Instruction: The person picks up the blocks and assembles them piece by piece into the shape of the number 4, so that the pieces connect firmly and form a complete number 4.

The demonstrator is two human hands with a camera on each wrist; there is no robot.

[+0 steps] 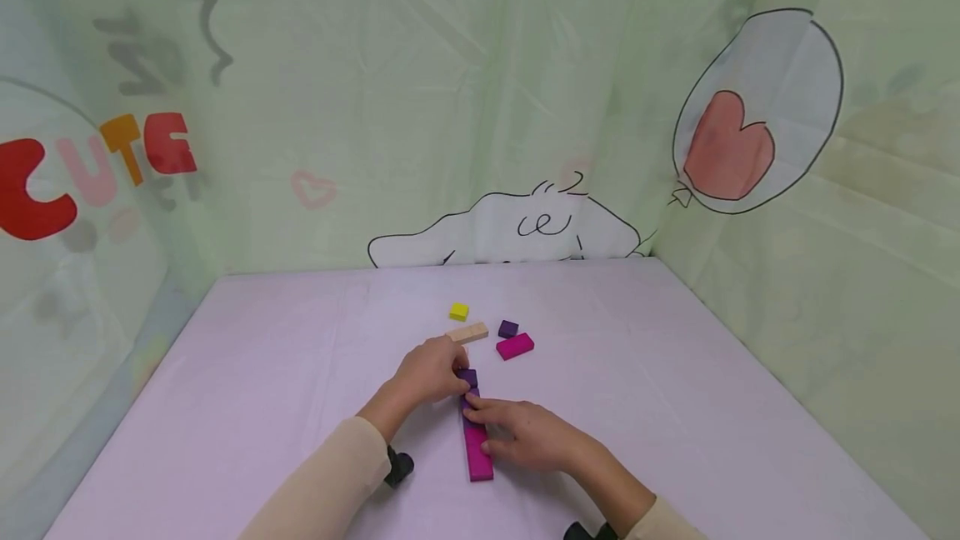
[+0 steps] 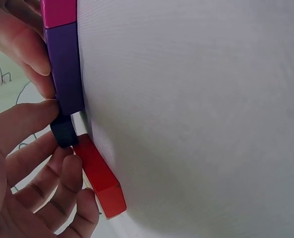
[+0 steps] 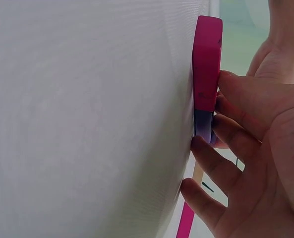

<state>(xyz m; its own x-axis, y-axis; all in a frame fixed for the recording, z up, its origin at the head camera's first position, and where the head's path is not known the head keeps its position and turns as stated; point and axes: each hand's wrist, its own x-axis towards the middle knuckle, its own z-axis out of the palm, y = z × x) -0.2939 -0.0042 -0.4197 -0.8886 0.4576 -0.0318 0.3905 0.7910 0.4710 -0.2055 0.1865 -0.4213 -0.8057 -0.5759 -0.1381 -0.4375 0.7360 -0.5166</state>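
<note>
A row of blocks runs away from me in the head view: a magenta block (image 1: 478, 458) nearest, then a purple block (image 2: 65, 67), then a small dark purple block (image 2: 64, 131). My left hand (image 1: 431, 372) pinches the small dark block between thumb and fingers at the row's far end. Beyond it, a red block (image 2: 101, 177) angles off, mostly hidden behind that hand in the head view. My right hand (image 1: 536, 436) lies along the row's right side, its fingertips on the purple block and its thumb against the magenta one.
Farther back on the pale tabletop (image 1: 300, 357) lie a yellow block (image 1: 459, 312), a plain wooden block (image 1: 468, 332), another dark purple block (image 1: 507, 328) and another magenta block (image 1: 515, 347). Printed curtains (image 1: 420, 90) hang behind and on both sides.
</note>
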